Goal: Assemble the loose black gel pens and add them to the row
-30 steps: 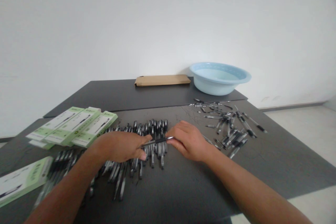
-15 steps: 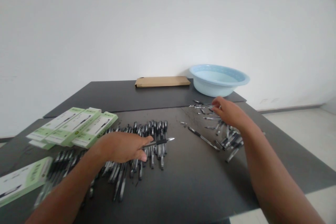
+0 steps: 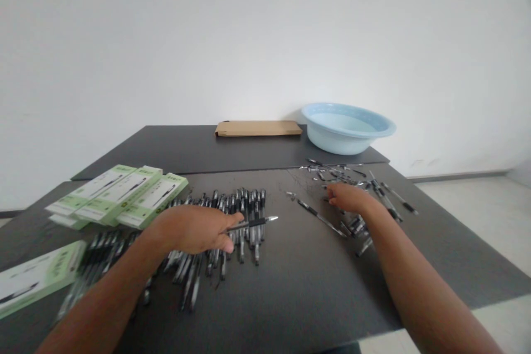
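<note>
My left hand (image 3: 194,229) is closed on a black pen (image 3: 251,223) whose silver tip points right, held just above a row of assembled black pens (image 3: 232,215) on the dark table (image 3: 290,287). My right hand (image 3: 347,197) is curled, fingers down, on the scattered pile of pen parts (image 3: 365,199) at the right; what it grips is hidden. A single long refill (image 3: 315,214) lies between the two piles.
Green and white pen boxes (image 3: 120,196) are stacked at the left, with another box (image 3: 33,276) at the near left edge. A light blue basin (image 3: 347,127) and a brown envelope (image 3: 258,128) sit at the back of the table. The floor drops away at right.
My right hand let go of the pen's tip, reached out to the parts pile at the right, then pulled back a little and curled. My left hand kept holding the pen still.
</note>
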Demonstrator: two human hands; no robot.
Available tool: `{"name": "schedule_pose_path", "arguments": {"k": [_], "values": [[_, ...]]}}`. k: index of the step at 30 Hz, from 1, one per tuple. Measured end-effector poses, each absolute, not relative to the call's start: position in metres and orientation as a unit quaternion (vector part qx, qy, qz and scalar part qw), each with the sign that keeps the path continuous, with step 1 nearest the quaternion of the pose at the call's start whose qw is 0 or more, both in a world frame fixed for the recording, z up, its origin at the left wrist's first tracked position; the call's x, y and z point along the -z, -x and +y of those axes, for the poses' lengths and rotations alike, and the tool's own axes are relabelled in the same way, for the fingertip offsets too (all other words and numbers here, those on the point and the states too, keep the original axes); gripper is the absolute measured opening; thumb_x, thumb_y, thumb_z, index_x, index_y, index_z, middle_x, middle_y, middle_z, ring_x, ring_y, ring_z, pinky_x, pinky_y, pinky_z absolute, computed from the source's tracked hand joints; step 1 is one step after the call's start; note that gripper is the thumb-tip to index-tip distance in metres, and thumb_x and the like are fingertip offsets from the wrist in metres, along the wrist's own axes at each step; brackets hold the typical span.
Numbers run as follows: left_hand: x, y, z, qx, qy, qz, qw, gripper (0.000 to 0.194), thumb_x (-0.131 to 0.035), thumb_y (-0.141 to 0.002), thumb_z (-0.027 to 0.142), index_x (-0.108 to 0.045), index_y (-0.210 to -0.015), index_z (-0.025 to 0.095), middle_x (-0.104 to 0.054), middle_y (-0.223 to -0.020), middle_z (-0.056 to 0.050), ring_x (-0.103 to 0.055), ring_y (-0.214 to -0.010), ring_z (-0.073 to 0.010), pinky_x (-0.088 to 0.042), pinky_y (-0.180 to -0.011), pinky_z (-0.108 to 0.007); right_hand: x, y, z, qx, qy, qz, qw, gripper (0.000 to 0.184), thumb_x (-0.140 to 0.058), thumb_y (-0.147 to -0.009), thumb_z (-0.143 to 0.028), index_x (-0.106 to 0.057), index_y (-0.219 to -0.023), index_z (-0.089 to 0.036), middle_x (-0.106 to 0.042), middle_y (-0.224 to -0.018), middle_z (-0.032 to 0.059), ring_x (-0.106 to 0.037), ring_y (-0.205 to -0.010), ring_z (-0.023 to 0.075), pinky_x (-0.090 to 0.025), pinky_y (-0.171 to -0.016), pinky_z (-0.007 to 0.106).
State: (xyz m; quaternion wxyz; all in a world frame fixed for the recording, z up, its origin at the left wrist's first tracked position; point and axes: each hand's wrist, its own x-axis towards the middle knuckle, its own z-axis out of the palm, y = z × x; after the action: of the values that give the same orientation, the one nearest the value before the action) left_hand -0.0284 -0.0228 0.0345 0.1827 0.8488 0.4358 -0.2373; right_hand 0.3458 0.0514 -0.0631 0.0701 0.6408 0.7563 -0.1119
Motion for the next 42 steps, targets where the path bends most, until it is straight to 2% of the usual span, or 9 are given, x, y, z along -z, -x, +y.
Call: {"name": "schedule_pose_path", "arguments": {"k": [4, 7, 9, 11, 14, 16, 22, 34, 42], "values": [[-0.037, 0.028, -0.025, 0.236, -0.849, 0.439, 0.176, 0.062, -0.045, -0.087, 0.046, -0.036, -0.142, 0.019, -0.063, -0.12, -0.016, -0.061, -0.102, -0.0311, -0.047, -0.076, -0.035, 0.063, -0.338, 0.052, 0.084, -0.648, 0.754, 0.058, 0.007, -0.056, -0.077, -0.02, -0.062, -0.08, -0.016, -0.067, -0.087, 0.0089, -0.061, -0.078, 0.021, -0.035, -0.059, 0.026], [-0.04, 0.026, -0.027, 0.245, -0.847, 0.44, 0.172, 0.06, -0.045, -0.087, 0.044, -0.037, -0.141, 0.018, -0.064, -0.117, -0.017, -0.062, -0.099, -0.0328, -0.048, -0.074, -0.037, 0.057, -0.33, 0.05, 0.044, -0.669, 0.741, 0.03, 0.014, -0.048, -0.083, -0.023, -0.059, -0.086, -0.016, -0.066, -0.088, 0.011, -0.061, -0.079, 0.0223, -0.035, -0.06, 0.027], [-0.043, 0.024, -0.028, 0.25, -0.845, 0.442, 0.167, 0.06, -0.045, -0.088, 0.043, -0.037, -0.141, 0.018, -0.065, -0.116, -0.017, -0.063, -0.097, -0.0329, -0.048, -0.072, -0.037, 0.05, -0.321, 0.046, 0.014, -0.679, 0.734, -0.008, 0.018, -0.043, -0.086, -0.026, -0.056, -0.093, -0.016, -0.065, -0.085, 0.0105, -0.06, -0.077, 0.0224, -0.034, -0.06, 0.028], [-0.045, 0.022, -0.028, 0.253, -0.844, 0.444, 0.164, 0.059, -0.046, -0.088, 0.043, -0.036, -0.141, 0.019, -0.066, -0.115, -0.017, -0.064, -0.096, -0.0324, -0.048, -0.071, -0.035, 0.042, -0.309, 0.038, 0.007, -0.661, 0.745, -0.086, 0.017, -0.043, -0.087, -0.027, -0.054, -0.096, -0.017, -0.064, -0.079, 0.0075, -0.058, -0.072, 0.0206, -0.035, -0.06, 0.027], [-0.045, 0.021, -0.026, 0.255, -0.841, 0.449, 0.162, 0.059, -0.047, -0.088, 0.042, -0.037, -0.141, 0.018, -0.067, -0.113, -0.017, -0.064, -0.094, -0.0319, -0.048, -0.07, -0.034, 0.032, -0.288, 0.021, 0.101, -0.533, 0.81, -0.223, 0.013, -0.047, -0.086, -0.025, -0.053, -0.094, -0.018, -0.062, -0.076, 0.0025, -0.057, -0.069, 0.0163, -0.038, -0.063, 0.025], [-0.044, 0.02, -0.024, 0.256, -0.84, 0.45, 0.162, 0.059, -0.047, -0.088, 0.042, -0.037, -0.141, 0.018, -0.066, -0.113, -0.017, -0.064, -0.095, -0.0324, -0.048, -0.07, -0.035, 0.028, -0.274, 0.009, 0.182, -0.435, 0.844, -0.255, 0.012, -0.047, -0.086, -0.022, -0.055, -0.095, -0.019, -0.064, -0.081, 0.0019, -0.057, -0.072, 0.0153, -0.041, -0.066, 0.025], [-0.039, 0.018, -0.02, 0.263, -0.838, 0.448, 0.166, 0.06, -0.047, -0.089, 0.042, -0.036, -0.142, 0.017, -0.064, -0.117, -0.02, -0.062, -0.099, -0.0342, -0.049, -0.075, -0.038, 0.025, -0.249, -0.014, 0.264, -0.334, 0.863, -0.272, 0.013, -0.052, -0.084, -0.015, -0.058, -0.095, -0.018, -0.066, -0.087, 0.0024, -0.059, -0.078, 0.0149, -0.043, -0.07, 0.025], [-0.033, 0.014, -0.018, 0.277, -0.838, 0.438, 0.167, 0.062, -0.045, -0.088, 0.045, -0.033, -0.143, 0.019, -0.062, -0.119, -0.02, -0.06, -0.104, -0.0344, -0.047, -0.077, -0.038, 0.021, -0.236, -0.027, 0.259, -0.327, 0.859, -0.298, 0.017, -0.054, -0.082, -0.01, -0.058, -0.095, -0.019, -0.065, -0.088, 0.0017, -0.059, -0.079, 0.014, -0.042, -0.072, 0.024], [-0.027, 0.014, -0.017, 0.264, -0.845, 0.433, 0.17, 0.06, -0.048, -0.086, 0.043, -0.037, -0.141, 0.02, -0.066, -0.113, -0.018, -0.063, -0.097, -0.0333, -0.048, -0.072, -0.036, 0.026, -0.23, -0.028, 0.26, -0.327, 0.859, -0.295, 0.015, -0.055, -0.083, -0.013, -0.059, -0.096, -0.02, -0.065, -0.089, 0.0013, -0.058, -0.078, 0.0133, -0.041, -0.071, 0.023]]}}
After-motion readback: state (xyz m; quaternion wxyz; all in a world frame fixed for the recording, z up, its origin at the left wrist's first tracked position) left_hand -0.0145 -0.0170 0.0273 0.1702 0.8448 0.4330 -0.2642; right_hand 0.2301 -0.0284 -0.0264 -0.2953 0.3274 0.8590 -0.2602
